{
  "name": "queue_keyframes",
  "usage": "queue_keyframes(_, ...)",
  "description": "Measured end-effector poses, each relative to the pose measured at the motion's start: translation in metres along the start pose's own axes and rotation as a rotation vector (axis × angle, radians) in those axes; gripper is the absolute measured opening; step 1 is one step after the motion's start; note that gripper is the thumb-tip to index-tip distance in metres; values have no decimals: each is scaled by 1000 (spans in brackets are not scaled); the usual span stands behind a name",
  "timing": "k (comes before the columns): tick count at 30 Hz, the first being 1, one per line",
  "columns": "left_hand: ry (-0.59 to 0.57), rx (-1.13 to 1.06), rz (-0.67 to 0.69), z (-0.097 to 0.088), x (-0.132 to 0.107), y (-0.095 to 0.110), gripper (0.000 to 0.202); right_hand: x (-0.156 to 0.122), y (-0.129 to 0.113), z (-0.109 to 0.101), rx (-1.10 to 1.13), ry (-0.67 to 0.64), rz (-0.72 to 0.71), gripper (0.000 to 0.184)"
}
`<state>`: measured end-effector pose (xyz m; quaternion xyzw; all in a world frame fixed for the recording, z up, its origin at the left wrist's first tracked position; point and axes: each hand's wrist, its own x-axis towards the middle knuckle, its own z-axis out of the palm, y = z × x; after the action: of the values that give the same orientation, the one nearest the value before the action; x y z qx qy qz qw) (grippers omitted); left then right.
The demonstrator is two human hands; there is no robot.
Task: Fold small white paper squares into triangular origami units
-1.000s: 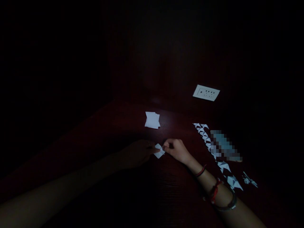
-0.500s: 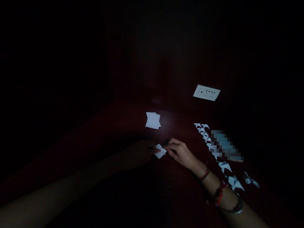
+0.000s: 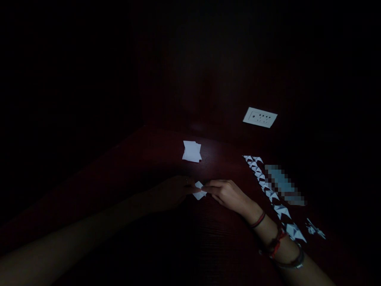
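A small white square of folded paper [image 3: 198, 196] lies on the dark red table, turned corner-up like a diamond. From the left, my left hand [image 3: 175, 192], deep in shadow, grips its left side with the fingers closed. My right hand [image 3: 228, 193], wearing bracelets at the wrist, has its fingertips closed on the right side of the paper. The fingertips of both hands meet near its middle and cover part of the folds. Beyond the hands sits a stack of white paper squares [image 3: 192, 151].
Several folded white paper pieces [image 3: 280, 210] run in a line at the right, beside a blurred-out phone-like object [image 3: 282, 180]. Small white paper scraps [image 3: 314, 229] lie near my right forearm. A white socket plate [image 3: 260, 117] is on the back wall. The surroundings are very dark.
My right hand's fingers have come in leftward over the paper and straightened, reaching its middle. The left fingertips have drawn back slightly to the left. The stack has not moved.
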<state>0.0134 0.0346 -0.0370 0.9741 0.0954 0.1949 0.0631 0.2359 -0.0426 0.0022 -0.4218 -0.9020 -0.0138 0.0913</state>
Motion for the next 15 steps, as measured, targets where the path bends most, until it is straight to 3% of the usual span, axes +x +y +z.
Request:
queue_keyframes(9,-34,31,-20,-1,-2,0,47,0,1,1,-33,-1,3,30)
queue_keyframes(15,-40,-4,-25,-13,1,10,45,-9,7,3,-27,56,93,26)
